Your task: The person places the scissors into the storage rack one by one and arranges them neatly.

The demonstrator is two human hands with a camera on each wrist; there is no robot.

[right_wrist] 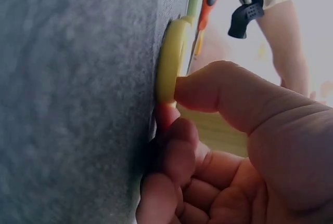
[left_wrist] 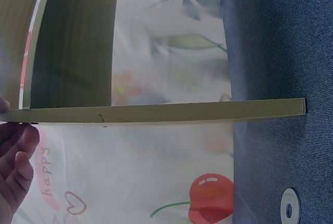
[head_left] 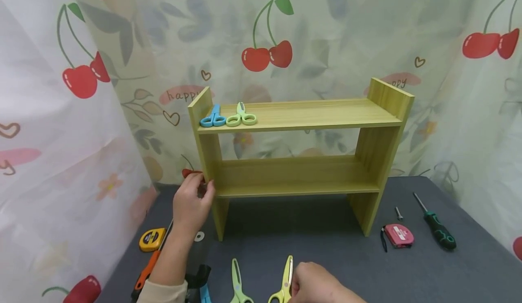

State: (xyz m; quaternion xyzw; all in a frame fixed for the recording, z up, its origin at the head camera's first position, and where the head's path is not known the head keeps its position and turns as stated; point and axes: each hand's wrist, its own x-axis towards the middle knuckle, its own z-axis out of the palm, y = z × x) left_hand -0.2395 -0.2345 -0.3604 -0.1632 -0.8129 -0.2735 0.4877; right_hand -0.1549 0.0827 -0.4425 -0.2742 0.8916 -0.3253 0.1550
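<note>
A light wooden two-tier shelf [head_left: 297, 117] stands on the grey table. My left hand [head_left: 199, 190] grips its left side panel at the height of the lower board; the left wrist view shows that panel's edge [left_wrist: 156, 114] with my fingers [left_wrist: 15, 167] beside it. Near the table's front edge my right hand [head_left: 295, 286] pinches the handle of a yellow pair of scissors [head_left: 286, 276], which lies flat on the table. In the right wrist view the thumb and a finger press on the yellow handle [right_wrist: 170, 63]. Blue scissors [head_left: 213, 118] and green scissors [head_left: 241, 117] lie on the top board at the left.
Another green pair of scissors [head_left: 236, 286] and a blue handle [head_left: 205, 295] lie by the front edge. At the left are a yellow tape measure [head_left: 152, 239], an orange tool [head_left: 147, 267] and a washer [head_left: 199, 236]. At the right are a pink tape measure [head_left: 398, 236], a bolt [head_left: 398, 213] and a green screwdriver [head_left: 437, 227].
</note>
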